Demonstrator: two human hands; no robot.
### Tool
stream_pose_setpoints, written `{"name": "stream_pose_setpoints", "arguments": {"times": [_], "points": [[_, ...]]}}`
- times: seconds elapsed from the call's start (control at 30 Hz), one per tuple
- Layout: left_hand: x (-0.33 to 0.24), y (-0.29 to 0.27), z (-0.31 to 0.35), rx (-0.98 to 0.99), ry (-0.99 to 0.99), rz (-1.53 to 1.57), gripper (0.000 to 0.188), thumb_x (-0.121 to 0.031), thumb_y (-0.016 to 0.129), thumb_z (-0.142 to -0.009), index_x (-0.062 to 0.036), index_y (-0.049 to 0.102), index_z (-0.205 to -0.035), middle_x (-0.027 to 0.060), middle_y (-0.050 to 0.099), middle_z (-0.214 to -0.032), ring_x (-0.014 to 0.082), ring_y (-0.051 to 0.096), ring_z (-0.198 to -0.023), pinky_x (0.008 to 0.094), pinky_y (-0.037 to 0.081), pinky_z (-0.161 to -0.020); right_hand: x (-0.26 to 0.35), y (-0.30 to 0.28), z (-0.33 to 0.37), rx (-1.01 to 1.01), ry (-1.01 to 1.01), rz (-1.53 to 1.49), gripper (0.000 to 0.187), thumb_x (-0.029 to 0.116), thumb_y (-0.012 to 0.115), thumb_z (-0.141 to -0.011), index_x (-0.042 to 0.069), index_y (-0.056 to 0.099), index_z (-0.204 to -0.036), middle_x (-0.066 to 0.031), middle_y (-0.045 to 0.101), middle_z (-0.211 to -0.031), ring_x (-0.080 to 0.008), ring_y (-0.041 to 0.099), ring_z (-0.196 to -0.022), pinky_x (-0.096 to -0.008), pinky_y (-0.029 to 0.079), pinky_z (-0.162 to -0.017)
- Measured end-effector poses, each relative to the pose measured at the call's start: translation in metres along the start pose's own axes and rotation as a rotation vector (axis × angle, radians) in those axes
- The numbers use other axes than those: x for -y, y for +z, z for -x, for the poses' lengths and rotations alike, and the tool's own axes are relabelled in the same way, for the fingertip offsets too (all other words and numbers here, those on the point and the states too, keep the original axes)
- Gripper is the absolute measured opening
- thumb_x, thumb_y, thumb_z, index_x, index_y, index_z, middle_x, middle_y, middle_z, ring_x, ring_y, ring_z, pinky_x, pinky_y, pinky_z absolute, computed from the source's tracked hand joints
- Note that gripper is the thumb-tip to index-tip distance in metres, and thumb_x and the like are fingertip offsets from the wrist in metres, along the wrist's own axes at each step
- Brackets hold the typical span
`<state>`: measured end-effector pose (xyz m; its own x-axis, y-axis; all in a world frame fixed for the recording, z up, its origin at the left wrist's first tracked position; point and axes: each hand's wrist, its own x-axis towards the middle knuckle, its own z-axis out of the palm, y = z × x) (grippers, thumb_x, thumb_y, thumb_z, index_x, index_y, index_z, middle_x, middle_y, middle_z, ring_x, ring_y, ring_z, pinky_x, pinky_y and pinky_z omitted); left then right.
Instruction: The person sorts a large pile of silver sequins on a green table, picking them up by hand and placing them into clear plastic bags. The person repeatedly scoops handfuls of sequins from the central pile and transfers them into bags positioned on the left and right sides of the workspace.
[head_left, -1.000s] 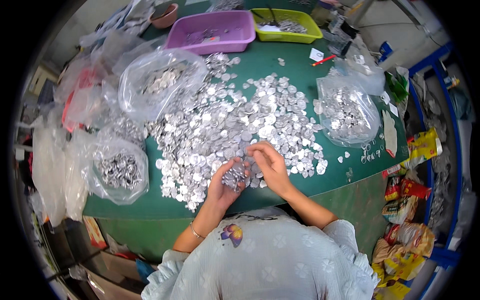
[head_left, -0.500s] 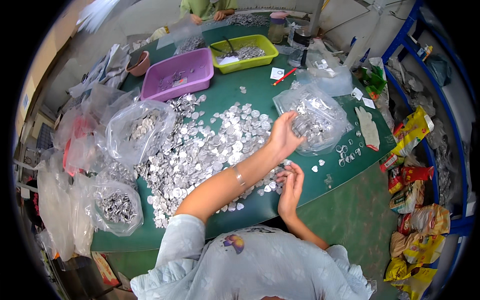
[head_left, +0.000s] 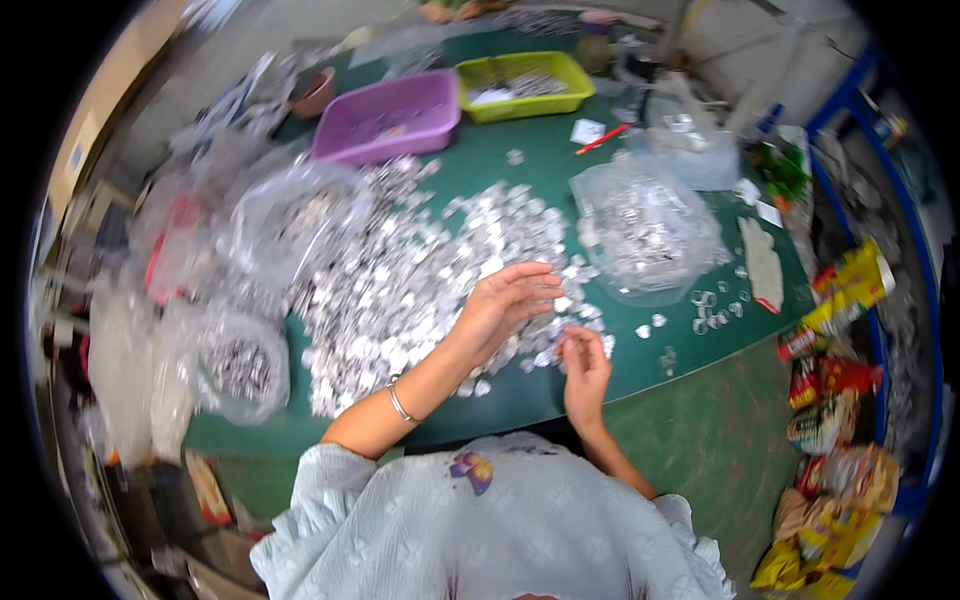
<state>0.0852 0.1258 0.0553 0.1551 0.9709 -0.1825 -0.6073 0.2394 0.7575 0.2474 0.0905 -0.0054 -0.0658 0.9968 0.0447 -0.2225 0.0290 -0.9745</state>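
My left hand (head_left: 508, 310), with a silver bangle on its wrist, hovers over the right part of a wide heap of small silvery metal discs (head_left: 400, 290), some heart-shaped. Its fingers are stretched out and I see nothing held in them. Close by on the right, at the heap's near right edge, my right hand (head_left: 585, 375) has its thumb and fingertips drawn together. Whatever is between them is too small and blurred to name. Beyond both hands to the right lies an open clear plastic bag (head_left: 650, 235) of silvery pieces.
Purple basin (head_left: 385, 125) and yellow-green basin (head_left: 525, 85) stand at the back. Clear bags of metal pieces (head_left: 240, 370) line the left. A red pencil (head_left: 602, 139), several rings (head_left: 715, 312) and a white glove (head_left: 762, 262) lie right. A blue shelf (head_left: 885, 170) rises beyond.
My left hand has drawn back from the clear bag, leftward and nearer, over the disc heap beside my right hand. My right hand's fingers have curled in. The whole view has shifted slightly.
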Motion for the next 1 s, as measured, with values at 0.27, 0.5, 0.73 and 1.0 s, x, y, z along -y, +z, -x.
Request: {"name": "stream_pose_setpoints", "arguments": {"times": [0.27,0.5,0.73,1.0], "points": [[0.015,-0.107,0.155,-0.907,0.731,-0.935,0.023,0.003,0.046,-0.083,0.0023,0.060,-0.102,0.0147,0.060,-0.106,0.0234,0.056,-0.103,0.0298,0.040,-0.092,0.002,0.039,0.015,0.421,-0.345,0.590,0.020,0.003,0.061,-0.079,-0.001,0.059,-0.099,-0.0099,0.060,-0.096,-0.0234,0.055,-0.092,-0.0334,0.041,-0.084],[0.045,-0.135,0.213,-1.223,0.137,-1.628,0.060,-0.027,0.060,-0.084,-0.0023,0.038,-0.133,0.0222,0.023,-0.143,0.0476,0.016,-0.131,0.0639,0.015,-0.101,-0.022,0.120,0.039,1.022,-0.650,0.913,0.057,0.025,0.069,-0.075,0.006,0.048,-0.125,-0.0114,0.042,-0.133,-0.0346,0.033,-0.127,-0.0502,0.029,-0.100],[0.048,-0.130,0.199,-1.098,0.118,-1.698,0.065,-0.030,0.062,-0.081,-0.0035,0.036,-0.135,0.0285,0.025,-0.139,0.0474,0.018,-0.131,0.0667,0.015,-0.099,-0.037,0.132,0.027,0.908,-0.655,1.306,0.063,0.040,0.064,-0.078,0.005,0.045,-0.128,-0.0086,0.040,-0.137,-0.0295,0.031,-0.131,-0.0515,0.024,-0.104],[0.054,-0.114,0.189,-0.755,0.404,-1.409,0.057,-0.020,0.066,-0.077,-0.0071,0.046,-0.128,0.0258,0.024,-0.141,0.0472,0.018,-0.131,0.0639,0.016,-0.101,-0.034,0.116,0.001,0.862,-0.701,1.339,0.053,0.030,0.065,-0.078,0.007,0.050,-0.124,-0.0064,0.044,-0.135,-0.0237,0.039,-0.127,-0.0484,0.025,-0.104]]}}
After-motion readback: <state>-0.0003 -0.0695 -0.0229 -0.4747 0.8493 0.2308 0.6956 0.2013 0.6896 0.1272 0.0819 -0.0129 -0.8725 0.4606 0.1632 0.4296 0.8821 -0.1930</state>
